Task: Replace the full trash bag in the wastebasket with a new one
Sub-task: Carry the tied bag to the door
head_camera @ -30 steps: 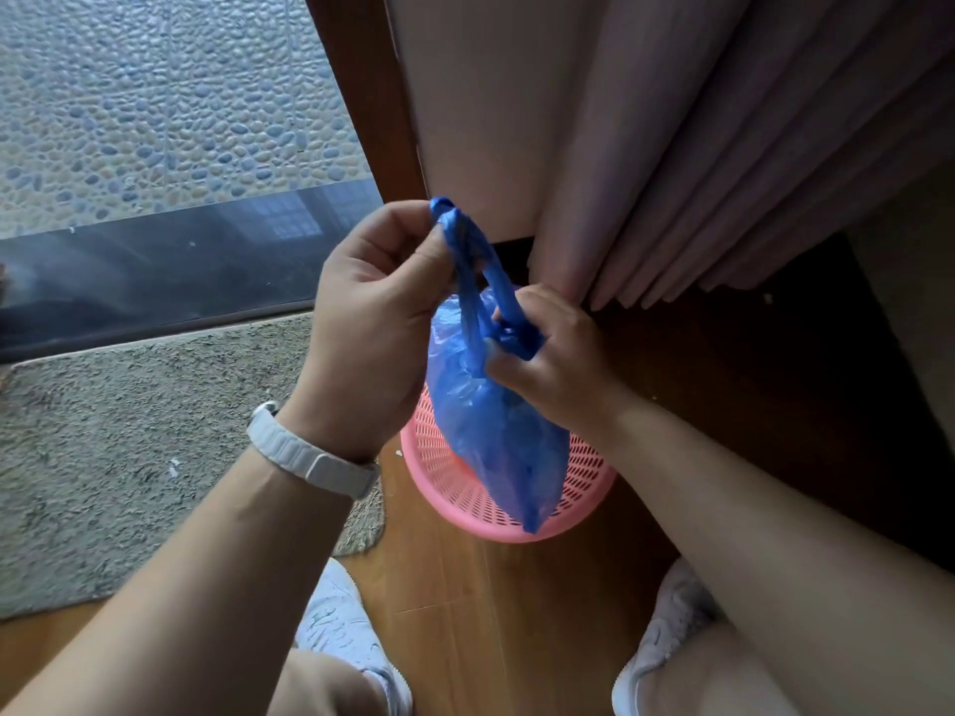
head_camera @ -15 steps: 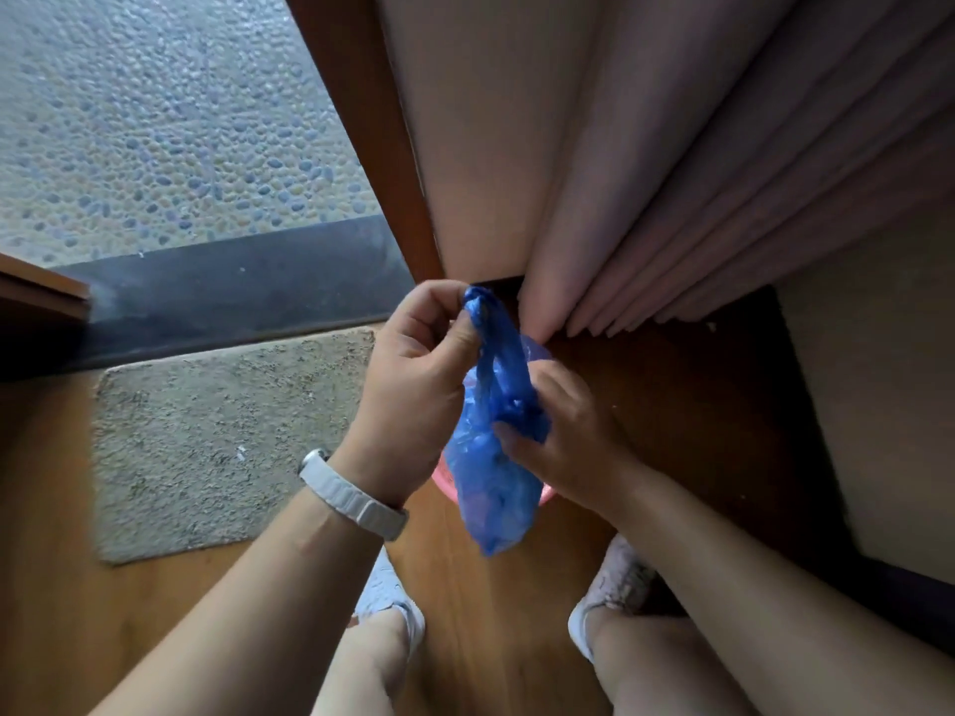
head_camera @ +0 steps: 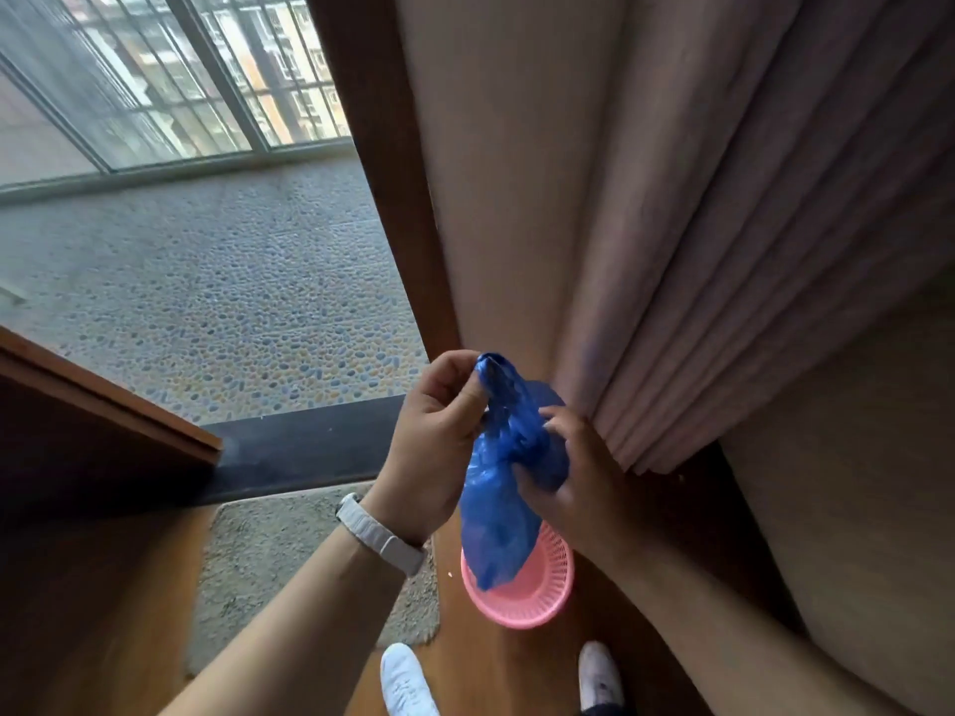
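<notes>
Gripping blue bag (head_camera: 498, 488) | both hands | above pink wastebasket (head_camera: 532, 596)

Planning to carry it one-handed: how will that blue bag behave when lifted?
The blue bag probably stays floppy: it hangs limp and crumpled between the left hand and right hand. It looks light, sagging little above the pink wastebasket. The thin film may slip.

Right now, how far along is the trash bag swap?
Done, it seems: the blue bag is out of the pink wastebasket, hanging above it. In hand: the left hand pinches its gathered top while the right hand grips lower, apparently tying it. Left: setting it aside and lining the basket; no new bag is in view.
</notes>
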A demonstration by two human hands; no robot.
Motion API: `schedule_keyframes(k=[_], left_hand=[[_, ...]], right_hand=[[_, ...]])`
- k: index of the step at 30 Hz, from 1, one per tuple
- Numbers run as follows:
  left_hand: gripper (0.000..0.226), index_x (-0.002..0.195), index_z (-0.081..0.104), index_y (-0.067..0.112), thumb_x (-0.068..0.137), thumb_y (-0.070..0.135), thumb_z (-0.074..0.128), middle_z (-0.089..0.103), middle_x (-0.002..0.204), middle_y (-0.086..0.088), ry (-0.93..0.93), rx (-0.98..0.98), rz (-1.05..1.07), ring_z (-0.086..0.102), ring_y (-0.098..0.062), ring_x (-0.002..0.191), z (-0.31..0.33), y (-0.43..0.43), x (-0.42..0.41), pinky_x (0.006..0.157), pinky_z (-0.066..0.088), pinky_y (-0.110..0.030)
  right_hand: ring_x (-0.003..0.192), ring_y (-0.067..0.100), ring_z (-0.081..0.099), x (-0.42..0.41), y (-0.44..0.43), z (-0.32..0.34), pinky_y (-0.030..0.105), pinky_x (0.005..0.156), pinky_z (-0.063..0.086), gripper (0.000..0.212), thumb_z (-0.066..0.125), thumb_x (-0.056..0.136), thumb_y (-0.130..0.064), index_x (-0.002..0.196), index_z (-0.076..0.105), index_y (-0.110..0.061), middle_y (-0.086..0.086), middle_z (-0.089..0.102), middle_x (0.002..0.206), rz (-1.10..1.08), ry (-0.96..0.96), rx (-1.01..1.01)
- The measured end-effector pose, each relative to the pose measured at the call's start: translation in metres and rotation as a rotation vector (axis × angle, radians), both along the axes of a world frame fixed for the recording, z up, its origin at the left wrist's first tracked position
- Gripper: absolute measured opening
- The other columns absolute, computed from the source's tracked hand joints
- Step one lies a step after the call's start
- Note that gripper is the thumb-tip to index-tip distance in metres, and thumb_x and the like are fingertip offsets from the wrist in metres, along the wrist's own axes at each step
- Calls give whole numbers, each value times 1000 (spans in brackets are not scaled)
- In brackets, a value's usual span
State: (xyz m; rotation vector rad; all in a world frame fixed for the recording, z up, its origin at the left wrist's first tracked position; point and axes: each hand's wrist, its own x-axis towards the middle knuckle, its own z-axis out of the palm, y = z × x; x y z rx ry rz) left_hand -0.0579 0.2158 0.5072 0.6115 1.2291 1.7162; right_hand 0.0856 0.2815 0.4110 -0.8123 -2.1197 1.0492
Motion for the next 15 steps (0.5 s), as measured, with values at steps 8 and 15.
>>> schedule_keyframes(k=[8,15], left_hand=[[5,80,67,13,84,11,64,64,74,-6,26,76,203,62,-15,65,78,-17,11,63,53,-26],[13,73,71,21,77,17,60,67,74,-8,-24,137,372,62,-17,66,114,-63,-2,67,50,-29]], right_hand=[[124,17,51,-27,5,49,31,103,41,63,68,77,-52,126,53,-15,2,55,132,228,-47,149],[127,20,50,-80,-36,79,40,99,45,61,70,75,-45,126,56,-15,3,51,137,382,17,187]])
